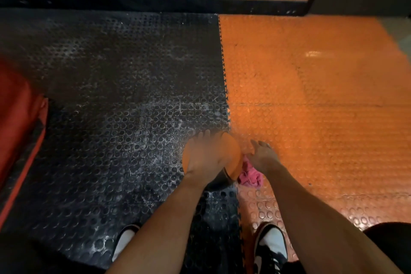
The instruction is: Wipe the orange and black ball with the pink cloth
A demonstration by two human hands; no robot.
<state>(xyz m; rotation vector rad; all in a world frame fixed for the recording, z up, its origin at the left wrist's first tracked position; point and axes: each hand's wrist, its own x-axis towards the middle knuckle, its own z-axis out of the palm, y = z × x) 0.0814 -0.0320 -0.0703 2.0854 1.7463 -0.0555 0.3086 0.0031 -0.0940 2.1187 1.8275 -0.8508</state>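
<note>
The orange and black ball [233, 158] sits on the floor at the seam between the black and orange mats, mostly covered by my left hand [205, 158], which lies spread over its top with fingers reaching across it. The pink cloth [250, 174] is bunched against the ball's right side, under my right hand [262, 155]. My right hand holds the cloth from above; its fingers point toward the ball. The ball's black lower part [219, 179] shows beneath my left wrist.
A studded black mat [111, 106] lies left and a studded orange mat [322, 106] right. An orange wall with a black base strip [155, 3] runs along the far side. A red padded object [17, 122] sits at left. My shoes [270, 249] stand below.
</note>
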